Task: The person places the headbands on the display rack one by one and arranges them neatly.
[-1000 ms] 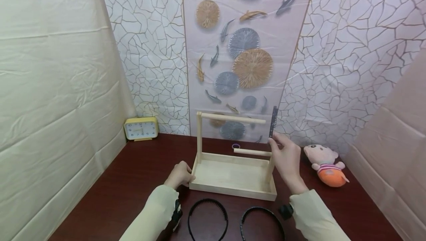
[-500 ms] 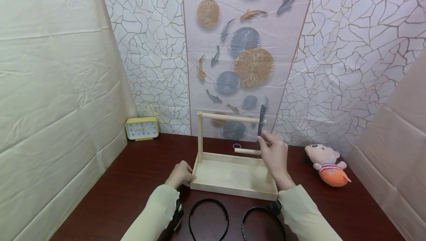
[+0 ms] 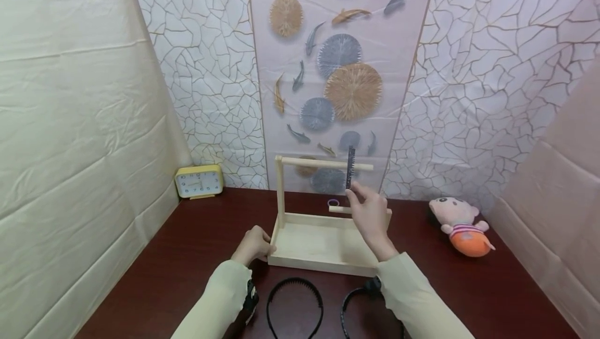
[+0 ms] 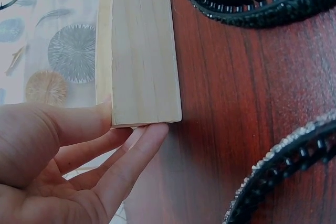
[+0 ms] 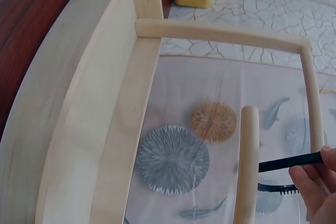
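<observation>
A pale wooden rack has a shallow tray base (image 3: 307, 242), a long upper rod (image 3: 309, 162) and a shorter lower rod (image 3: 339, 209). My right hand (image 3: 370, 214) pinches a black toothed headband (image 3: 350, 167), seen nearly edge-on. It stands upright across the upper rod, left of that rod's free end. In the right wrist view, part of the headband (image 5: 289, 162) shows beside the lower rod (image 5: 249, 166). My left hand (image 3: 255, 246) holds the tray's left end; in the left wrist view, thumb and fingers (image 4: 131, 156) touch the wooden end.
Two dark headbands (image 3: 320, 297) (image 3: 345, 310) lie on the table in front of the rack. Behind it is a small purple ring (image 3: 333, 202). A yellow clock (image 3: 199, 181) stands back left, and a plush doll (image 3: 461, 227) lies at right.
My right hand has moved left with the headband, from right of the upper rod's free end to across that rod. The left hand stays at the tray's left end.
</observation>
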The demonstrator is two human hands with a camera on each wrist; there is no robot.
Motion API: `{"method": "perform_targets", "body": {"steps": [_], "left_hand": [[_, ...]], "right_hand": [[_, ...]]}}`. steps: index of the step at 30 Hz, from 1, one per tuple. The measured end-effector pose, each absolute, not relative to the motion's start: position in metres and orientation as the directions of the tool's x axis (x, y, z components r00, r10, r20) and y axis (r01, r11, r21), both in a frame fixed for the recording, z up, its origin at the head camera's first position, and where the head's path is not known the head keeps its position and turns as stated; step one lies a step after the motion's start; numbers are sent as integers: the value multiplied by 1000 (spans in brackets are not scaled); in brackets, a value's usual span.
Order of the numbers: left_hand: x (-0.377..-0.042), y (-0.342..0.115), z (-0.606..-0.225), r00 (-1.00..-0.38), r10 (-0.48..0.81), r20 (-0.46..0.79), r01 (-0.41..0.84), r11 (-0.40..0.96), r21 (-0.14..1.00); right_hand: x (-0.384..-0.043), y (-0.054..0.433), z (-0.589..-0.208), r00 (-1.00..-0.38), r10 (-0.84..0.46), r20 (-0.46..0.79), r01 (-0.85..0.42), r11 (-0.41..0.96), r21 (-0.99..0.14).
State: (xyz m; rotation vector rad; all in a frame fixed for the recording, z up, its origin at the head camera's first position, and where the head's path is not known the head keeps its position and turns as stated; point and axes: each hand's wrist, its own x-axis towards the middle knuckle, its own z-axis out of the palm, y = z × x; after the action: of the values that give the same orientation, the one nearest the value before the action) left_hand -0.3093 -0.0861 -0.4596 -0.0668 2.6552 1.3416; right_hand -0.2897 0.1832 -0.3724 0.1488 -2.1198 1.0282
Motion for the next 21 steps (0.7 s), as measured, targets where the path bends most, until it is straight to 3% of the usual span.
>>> {"method": "perform_targets", "body": {"steps": [21], "left_hand": [[-307,-86,-458,-987,44,-158,-102,585,804]], "right_hand": [[-300,147,-379,-759,170,629,-452,557,-697]]}}
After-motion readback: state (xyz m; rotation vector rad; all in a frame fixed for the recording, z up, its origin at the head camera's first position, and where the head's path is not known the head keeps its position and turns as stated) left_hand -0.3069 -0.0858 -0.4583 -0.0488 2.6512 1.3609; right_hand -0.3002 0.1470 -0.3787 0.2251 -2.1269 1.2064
